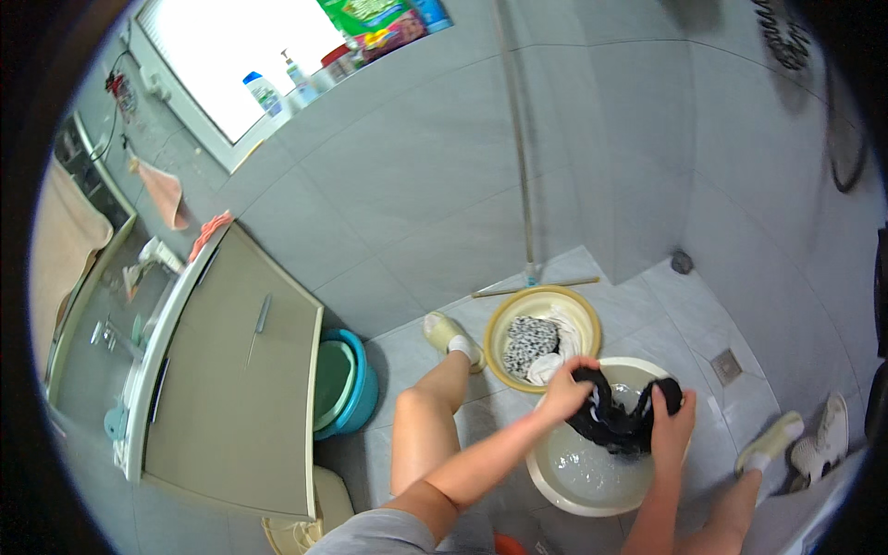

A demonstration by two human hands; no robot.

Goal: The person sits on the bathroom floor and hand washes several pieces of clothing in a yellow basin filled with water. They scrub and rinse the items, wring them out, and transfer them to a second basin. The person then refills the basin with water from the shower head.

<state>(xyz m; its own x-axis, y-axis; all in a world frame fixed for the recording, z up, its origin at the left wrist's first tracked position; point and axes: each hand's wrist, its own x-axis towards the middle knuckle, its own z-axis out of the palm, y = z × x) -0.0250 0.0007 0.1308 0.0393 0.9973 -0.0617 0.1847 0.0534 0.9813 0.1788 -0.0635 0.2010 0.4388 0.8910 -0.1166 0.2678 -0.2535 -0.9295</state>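
Observation:
My left hand (570,390) grips one end of a wet black cloth garment (617,429), near the far rim of a white plastic basin (548,485). The other end is gripped by my right hand (671,423) at the basin's right side. Between the hands the garment sags over cloudy water (596,465) in the basin. Touching or close beside it, farther off, stands a yellow-rimmed basin (494,333) that holds a black-and-white patterned cloth (531,343) and white cloth (569,336).
A floor squeegee (520,152) leans on the wall behind the basins. Blue and green nested tubs (361,399) stand beside the vanity cabinet (236,374) at left. A floor drain (726,366) and white shoes (825,433) lie at right. My slippered feet flank the basins.

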